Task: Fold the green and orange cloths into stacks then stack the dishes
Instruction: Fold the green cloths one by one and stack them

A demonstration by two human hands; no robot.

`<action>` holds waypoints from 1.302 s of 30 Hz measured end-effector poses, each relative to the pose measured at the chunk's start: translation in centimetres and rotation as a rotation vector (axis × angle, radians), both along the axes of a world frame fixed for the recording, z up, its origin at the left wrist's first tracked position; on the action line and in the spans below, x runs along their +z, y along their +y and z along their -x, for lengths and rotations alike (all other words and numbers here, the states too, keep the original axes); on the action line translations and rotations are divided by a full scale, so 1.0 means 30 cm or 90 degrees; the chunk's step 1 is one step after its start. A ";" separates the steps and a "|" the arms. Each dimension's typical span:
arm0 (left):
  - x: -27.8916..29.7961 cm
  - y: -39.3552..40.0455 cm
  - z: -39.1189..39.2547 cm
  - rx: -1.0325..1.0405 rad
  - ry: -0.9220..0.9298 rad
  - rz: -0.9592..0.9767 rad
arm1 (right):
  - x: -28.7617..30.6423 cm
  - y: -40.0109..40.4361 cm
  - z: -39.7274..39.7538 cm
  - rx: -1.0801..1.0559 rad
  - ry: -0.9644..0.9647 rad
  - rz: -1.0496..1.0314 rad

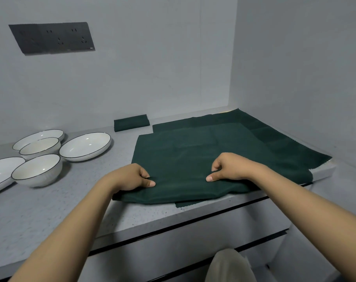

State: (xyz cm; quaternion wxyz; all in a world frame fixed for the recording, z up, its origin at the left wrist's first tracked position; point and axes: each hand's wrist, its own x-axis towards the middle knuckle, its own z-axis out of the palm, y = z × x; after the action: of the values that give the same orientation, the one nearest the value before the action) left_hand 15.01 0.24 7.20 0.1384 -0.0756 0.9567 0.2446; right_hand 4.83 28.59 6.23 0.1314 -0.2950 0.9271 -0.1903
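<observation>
Left hand [130, 178] and right hand [228, 167] each pinch the near fold of the top dark green fabric cloth [185, 159] between thumb and curled fingers. It lies on further green cloths [285, 143] spread over the grey speckled countertop [51, 216]. A small folded green cloth [131, 122] sits by the back wall. Five white dark-rimmed dishes [84, 146] stand unstacked, left.

Grey counter [51, 216]: green cloths [193, 155], folded cloth [131, 122], white dishes [85, 146]
</observation>
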 end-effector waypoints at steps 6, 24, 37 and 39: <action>-0.047 -0.009 0.075 0.073 0.150 0.091 | -0.022 -0.066 0.060 -0.051 0.072 -0.048; -0.215 -0.049 0.383 0.203 0.319 0.334 | -0.162 -0.266 0.369 -0.170 0.325 0.037; -0.205 0.052 0.411 0.100 0.331 0.369 | -0.215 -0.316 0.389 -0.215 0.379 0.015; -0.207 0.113 0.414 0.036 0.315 0.263 | -0.223 -0.316 0.386 -0.218 0.385 0.012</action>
State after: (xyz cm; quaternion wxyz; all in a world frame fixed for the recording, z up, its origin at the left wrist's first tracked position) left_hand 2.60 3.62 1.00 -0.1232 -0.0668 0.9883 0.0602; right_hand -6.73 19.12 -0.45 -0.1859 -0.1791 0.9583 -0.1222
